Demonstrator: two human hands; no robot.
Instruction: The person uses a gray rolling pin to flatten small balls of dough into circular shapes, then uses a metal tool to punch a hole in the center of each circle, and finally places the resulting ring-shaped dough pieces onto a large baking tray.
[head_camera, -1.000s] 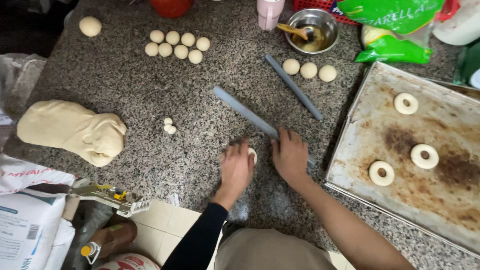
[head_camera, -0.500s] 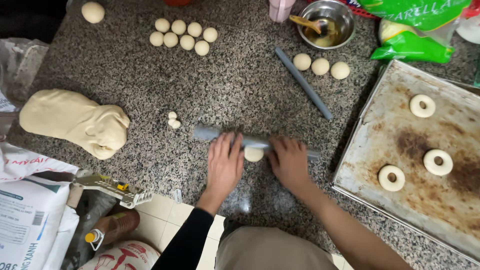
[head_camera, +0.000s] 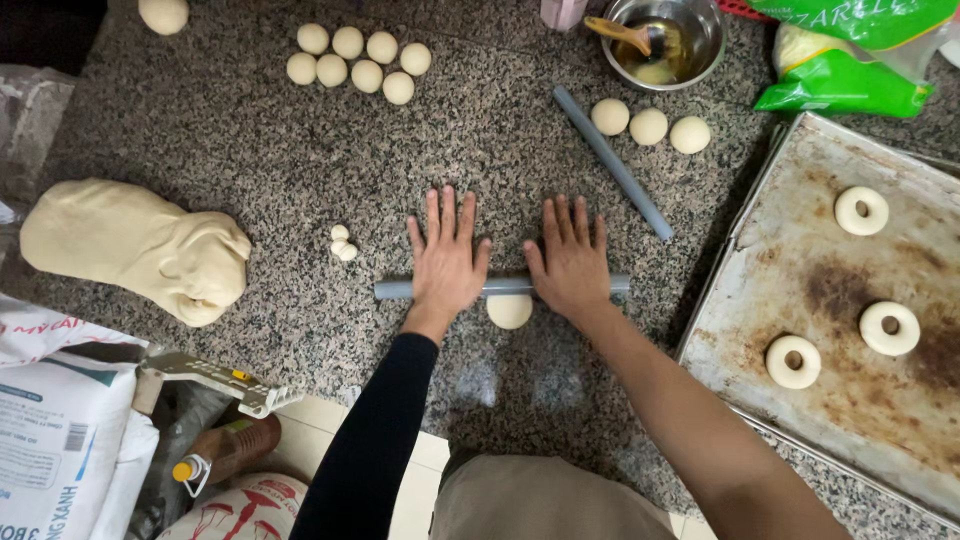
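My left hand (head_camera: 445, 258) and my right hand (head_camera: 572, 262) lie flat, fingers spread, on a grey pipe-like rolling pin (head_camera: 505, 287) that rests crosswise on the speckled granite counter (head_camera: 260, 140). A small flattened disc of dough (head_camera: 509, 311) peeks out just below the pin, between my wrists. Neither hand grips anything; both palms press on the pin.
A second grey rod (head_camera: 612, 161) lies diagonally above. Several dough balls (head_camera: 357, 58) sit at top, three more (head_camera: 648, 126) by a metal bowl (head_camera: 668, 42). A big dough lump (head_camera: 140, 246) is left. A worn baking tray (head_camera: 850, 420) right holds three dough rings (head_camera: 793, 361).
The rolling pin has swung level and come over the dough disc. Both hands have opened flat on top of it and slid forward across the counter.
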